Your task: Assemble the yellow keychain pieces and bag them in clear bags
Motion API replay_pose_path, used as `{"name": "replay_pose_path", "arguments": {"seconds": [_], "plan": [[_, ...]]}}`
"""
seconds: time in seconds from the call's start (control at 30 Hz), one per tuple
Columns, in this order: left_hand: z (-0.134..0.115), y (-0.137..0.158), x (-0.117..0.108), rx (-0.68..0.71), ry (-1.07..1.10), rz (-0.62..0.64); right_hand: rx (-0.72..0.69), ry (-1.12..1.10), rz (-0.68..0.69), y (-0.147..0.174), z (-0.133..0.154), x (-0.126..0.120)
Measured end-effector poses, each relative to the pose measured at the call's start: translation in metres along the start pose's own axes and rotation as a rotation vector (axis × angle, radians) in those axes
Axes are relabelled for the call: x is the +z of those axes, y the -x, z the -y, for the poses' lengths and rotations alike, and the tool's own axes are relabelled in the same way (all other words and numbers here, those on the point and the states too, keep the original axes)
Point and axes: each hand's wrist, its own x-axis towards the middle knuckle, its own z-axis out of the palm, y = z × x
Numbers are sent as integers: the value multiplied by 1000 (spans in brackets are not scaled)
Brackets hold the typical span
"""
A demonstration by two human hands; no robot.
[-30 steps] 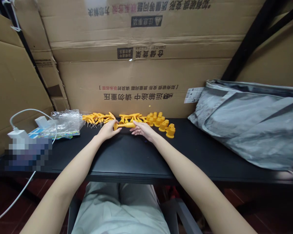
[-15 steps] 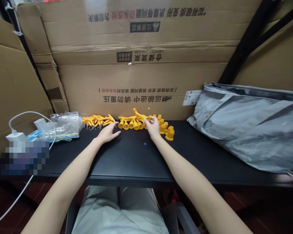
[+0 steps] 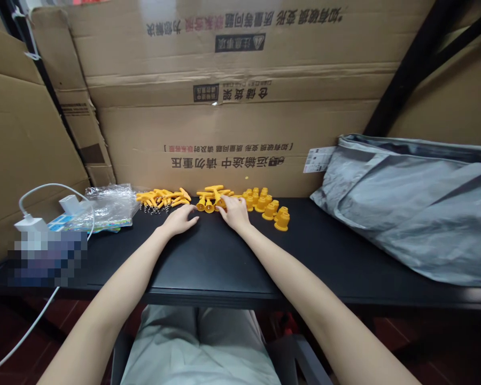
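Yellow T-handled corkscrews with bell-shaped bases (image 3: 209, 206) lie in a row at the back middle of the black table. My right hand (image 3: 236, 213) is at this row, its fingers closed around the bell end of one yellow corkscrew (image 3: 215, 189), whose handle points toward the back. Part of the row is hidden behind that hand. To the left, my left hand (image 3: 179, 219) rests low with thumb and fingers apart, holding nothing. Beside it lies a pile of yellow T-handles with metal spirals (image 3: 160, 198). Several loose yellow bell-shaped bases (image 3: 269, 210) stand right of my right hand.
Clear plastic bags (image 3: 114, 206) lie at the left, near a white charger (image 3: 31, 227) with its cable and a blurred-out object. A large grey bag (image 3: 396, 208) covers the table's right side. Cardboard (image 3: 232, 125) walls off the back.
My right hand has moved left and down with the corkscrew, bringing it to the row. More loose bases now show on the right. My left hand has barely moved.
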Motion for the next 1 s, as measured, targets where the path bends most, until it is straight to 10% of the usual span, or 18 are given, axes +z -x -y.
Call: {"name": "replay_pose_path", "arguments": {"seconds": [0.73, 1.0], "plan": [[0, -1, -2, 12, -66, 20, -43, 49, 101, -4, 7, 11], [25, 3, -19, -411, -425, -134, -11, 65, 111, -1, 5, 1]]}}
